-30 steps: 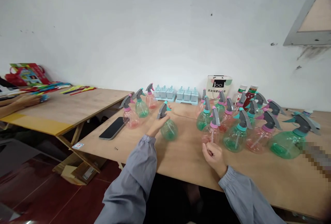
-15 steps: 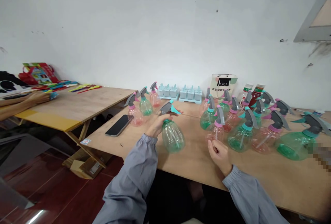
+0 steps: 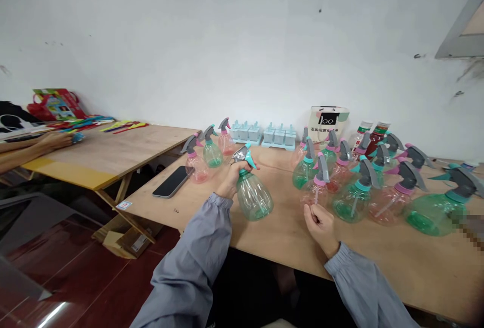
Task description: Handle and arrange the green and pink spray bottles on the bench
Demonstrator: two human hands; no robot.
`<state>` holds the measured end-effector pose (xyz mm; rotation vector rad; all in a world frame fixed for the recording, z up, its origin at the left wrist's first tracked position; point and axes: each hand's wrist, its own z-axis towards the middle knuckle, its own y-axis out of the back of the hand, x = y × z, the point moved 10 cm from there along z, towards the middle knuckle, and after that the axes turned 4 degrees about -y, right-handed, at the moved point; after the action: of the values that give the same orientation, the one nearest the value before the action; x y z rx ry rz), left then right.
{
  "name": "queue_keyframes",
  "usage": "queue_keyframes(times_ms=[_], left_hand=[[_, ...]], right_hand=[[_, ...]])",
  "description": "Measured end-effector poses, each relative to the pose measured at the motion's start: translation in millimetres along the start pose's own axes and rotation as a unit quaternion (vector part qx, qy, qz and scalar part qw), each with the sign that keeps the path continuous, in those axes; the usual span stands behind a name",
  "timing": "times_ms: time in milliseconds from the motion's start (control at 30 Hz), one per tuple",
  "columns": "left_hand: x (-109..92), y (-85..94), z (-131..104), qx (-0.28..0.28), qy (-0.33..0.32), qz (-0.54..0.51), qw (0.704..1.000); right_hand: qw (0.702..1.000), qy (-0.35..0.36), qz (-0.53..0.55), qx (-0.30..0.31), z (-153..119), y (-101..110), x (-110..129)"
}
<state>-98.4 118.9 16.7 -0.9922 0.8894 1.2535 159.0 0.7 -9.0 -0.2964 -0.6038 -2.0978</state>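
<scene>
My left hand (image 3: 231, 179) is wrapped around the neck of a clear green spray bottle (image 3: 255, 198) with a grey and turquoise spray head. Its fingers curl at the turquoise trigger, and the bottle leans a little over the table. My right hand (image 3: 318, 223) rests as a closed fist near the table's front edge, with nothing showing in it. Just behind that fist stands a pink spray bottle (image 3: 313, 192), its lower part partly hidden by the hand. To its right is another green spray bottle (image 3: 350, 203).
Several more pink and green spray bottles crowd the right side. Three stand at the left, including a pink bottle (image 3: 196, 167) beside a phone (image 3: 172, 181). Behind are pale blue popsicle molds (image 3: 279, 138) and a paper bag (image 3: 328, 125). Another person's hand (image 3: 56, 141) is at the left table (image 3: 109, 154).
My left fingers have curled in from stretched out around the trigger, and the green spray bottle has tilted slightly, its base shifting right. My right fist has stayed in place.
</scene>
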Motion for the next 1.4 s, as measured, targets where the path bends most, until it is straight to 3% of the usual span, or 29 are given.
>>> queue_keyframes(times_ms=[167, 333, 533, 700, 833, 900, 967, 1133, 1200, 1267, 1400], left_hand=[[-0.4, -10.5, 5.7, 0.028, 0.007, -0.040, 0.999], [-5.6, -14.2, 9.5, 0.009, -0.007, -0.055, 0.998], [-13.9, -34.2, 5.9, 0.069, -0.011, -0.051, 0.996], [-9.8, -22.2, 9.0, -0.023, -0.012, -0.080, 0.996], [-21.1, -15.3, 4.4, -0.003, -0.057, 0.008, 0.998], [-33.6, 0.9, -4.0, 0.000, -0.090, 0.075, 0.993], [-46.1, 34.1, -15.4, -0.035, -0.111, 0.126, 0.985], [-65.3, 157.5, -54.4, -0.222, -0.106, 0.200, 0.948], [-67.7, 198.0, -68.0, -0.278, -0.099, 0.225, 0.928], [-67.9, 223.8, -73.6, -0.299, -0.101, 0.257, 0.913], [-58.8, 249.2, -69.3, -0.319, -0.098, 0.311, 0.890]], right_hand=[[1.000, -0.001, 0.003, 0.009, -0.2, -1.1, 1.1], [1.000, -0.004, 0.012, -0.002, 1.1, 2.9, 3.1], [1.000, 0.008, 0.011, -0.016, 0.8, 6.4, 5.5], [0.999, 0.036, 0.012, -0.028, 0.5, 8.3, 9.6], [0.998, 0.045, 0.011, -0.034, 0.9, 9.1, 11.6], [0.998, 0.047, 0.008, -0.035, 0.7, 9.2, 11.9], [0.998, 0.049, 0.007, -0.035, 0.2, 9.1, 11.9], [0.999, 0.044, 0.002, -0.022, 0.1, 6.6, 9.7], [0.999, 0.044, 0.000, -0.021, 0.6, 6.3, 9.9], [0.999, 0.043, -0.002, -0.019, 1.1, 6.1, 10.0], [0.999, 0.040, -0.010, -0.019, 0.9, 6.2, 9.1]])
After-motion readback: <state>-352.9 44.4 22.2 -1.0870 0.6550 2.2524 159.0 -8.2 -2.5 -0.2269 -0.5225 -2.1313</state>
